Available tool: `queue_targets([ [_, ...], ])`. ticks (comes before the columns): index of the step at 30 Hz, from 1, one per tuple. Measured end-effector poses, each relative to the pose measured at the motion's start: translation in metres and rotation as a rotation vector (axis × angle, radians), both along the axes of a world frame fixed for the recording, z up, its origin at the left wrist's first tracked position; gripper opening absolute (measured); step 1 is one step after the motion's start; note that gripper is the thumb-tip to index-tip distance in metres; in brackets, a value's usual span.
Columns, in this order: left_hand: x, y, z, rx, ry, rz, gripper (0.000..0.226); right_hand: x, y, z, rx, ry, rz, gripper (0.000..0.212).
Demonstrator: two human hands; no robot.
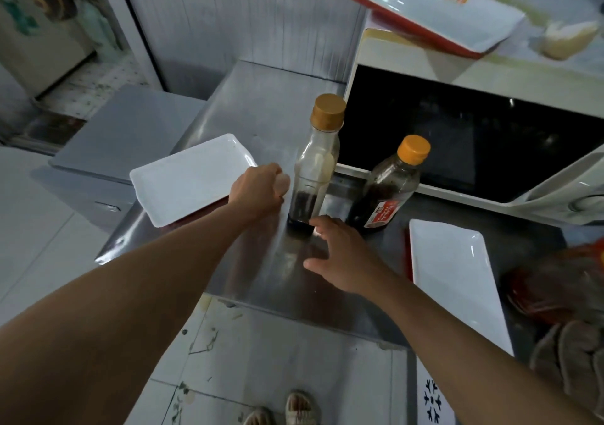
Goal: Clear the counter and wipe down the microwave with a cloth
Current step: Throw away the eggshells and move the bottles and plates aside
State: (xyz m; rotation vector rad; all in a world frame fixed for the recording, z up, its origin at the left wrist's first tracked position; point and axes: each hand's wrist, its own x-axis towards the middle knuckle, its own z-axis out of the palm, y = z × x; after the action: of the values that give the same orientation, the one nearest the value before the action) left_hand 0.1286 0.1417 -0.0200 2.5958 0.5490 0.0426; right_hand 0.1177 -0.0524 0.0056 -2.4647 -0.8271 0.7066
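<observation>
A: Steel counter (pixel 261 104), items listed. Tall bottle (pixel 314 166), upright, tan cap, dark liquid at its base. Left hand (pixel 258 189) curled round its lower half, fingers showing through the glass.

B: Right hand (pixel 340 254)?

A: Fingers spread, holding nothing, tips near the bottle's foot. Second bottle (pixel 389 189), orange cap, red label, just beside the microwave (pixel 457 137).

B: Trays?

A: White tray (pixel 186 179) left; another (pixel 457 281) right; a third (pixel 425 6) on the microwave. Cloth (pixel 568 359) at the right edge.

Bare counter (pixel 261 114) behind — bottles (pixel 318 163) block the microwave (pixel 457 130).
</observation>
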Motion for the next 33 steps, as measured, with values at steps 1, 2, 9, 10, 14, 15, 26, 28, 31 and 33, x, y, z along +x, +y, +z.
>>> queue_targets([
  [1, 0.001, 0.001, -0.003, 0.006, 0.005, -0.007, 0.029, 0.001, -0.001, -0.001, -0.001, 0.001, -0.005, 0.072],
  [2, 0.002, 0.002, -0.006, 0.016, 0.008, -0.012, 0.031, 0.001, -0.002, -0.003, -0.001, 0.003, -0.009, 0.071],
  [9, -0.007, 0.004, -0.014, 0.046, 0.024, -0.04, 0.035, 0.002, -0.004, -0.007, 0.002, 0.003, -0.035, 0.071],
  [10, -0.008, 0.004, -0.014, 0.048, 0.032, -0.042, 0.036, 0.001, -0.004, -0.007, 0.001, 0.002, -0.036, 0.071],
  [14, -0.012, 0.004, -0.014, 0.055, 0.041, -0.052, 0.038, 0.001, -0.004, -0.009, 0.0, 0.002, -0.042, 0.071],
  [15, -0.013, 0.003, -0.014, 0.056, 0.045, -0.056, 0.039, 0.001, -0.004, -0.01, 0.003, 0.003, -0.044, 0.071],
  [26, -0.027, 0.004, -0.014, -0.02, 0.05, -0.016, 0.04, -0.001, -0.004, -0.016, 0.025, -0.006, -0.061, 0.071],
  [28, -0.031, 0.005, -0.011, -0.019, 0.054, -0.013, 0.041, -0.002, -0.005, -0.015, 0.027, -0.007, -0.062, 0.071],
  [31, -0.036, 0.004, -0.004, -0.013, 0.068, -0.011, 0.043, -0.004, -0.006, -0.01, 0.037, -0.015, -0.068, 0.07],
  [33, -0.041, 0.002, 0.002, -0.01, 0.079, -0.016, 0.045, -0.005, -0.008, -0.005, 0.043, -0.027, -0.072, 0.068],
])
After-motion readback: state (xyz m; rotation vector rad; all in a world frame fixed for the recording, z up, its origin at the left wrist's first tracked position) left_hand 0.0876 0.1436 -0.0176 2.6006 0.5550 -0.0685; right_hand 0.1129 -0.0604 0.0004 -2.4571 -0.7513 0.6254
